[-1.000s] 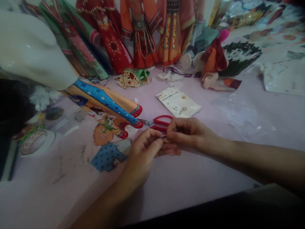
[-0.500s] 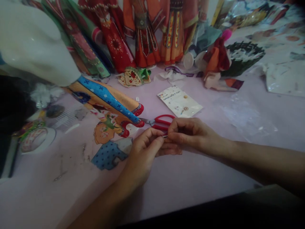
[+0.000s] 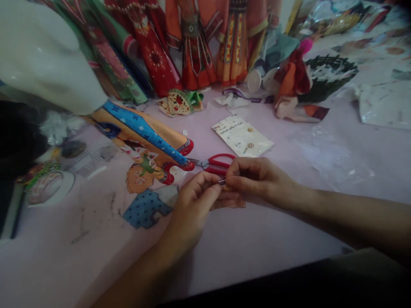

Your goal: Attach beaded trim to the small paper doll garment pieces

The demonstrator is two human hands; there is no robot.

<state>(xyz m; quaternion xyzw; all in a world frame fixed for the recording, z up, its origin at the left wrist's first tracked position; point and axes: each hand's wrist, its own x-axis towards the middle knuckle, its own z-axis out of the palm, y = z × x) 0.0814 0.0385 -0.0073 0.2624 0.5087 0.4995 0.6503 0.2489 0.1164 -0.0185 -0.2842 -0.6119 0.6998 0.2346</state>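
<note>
A small dark piece with a row of pale beads (image 3: 221, 182) is pinched between both hands, mostly covered by fingers. My left hand (image 3: 197, 203) grips its left side with thumb and forefinger. From the right, my right hand (image 3: 261, 180) holds its other side in a closed pinch. Just behind the hands lie red-handled scissors (image 3: 221, 160). A white card with small ornaments (image 3: 245, 136) rests beyond them. Blue dotted fabric (image 3: 144, 209) is left of my left hand.
Dressed doll figures (image 3: 196, 55) stand along the back. A white form (image 3: 48, 55) and orange-blue garment (image 3: 144, 130) fill the upper left. A tape roll (image 3: 66, 189) lies left, a dark basket (image 3: 334, 79) back right, and clear plastic (image 3: 330, 160) right.
The beaded piece has turned slightly between the fingers, and more of its bead row shows. Both hands stay in nearly the same place.
</note>
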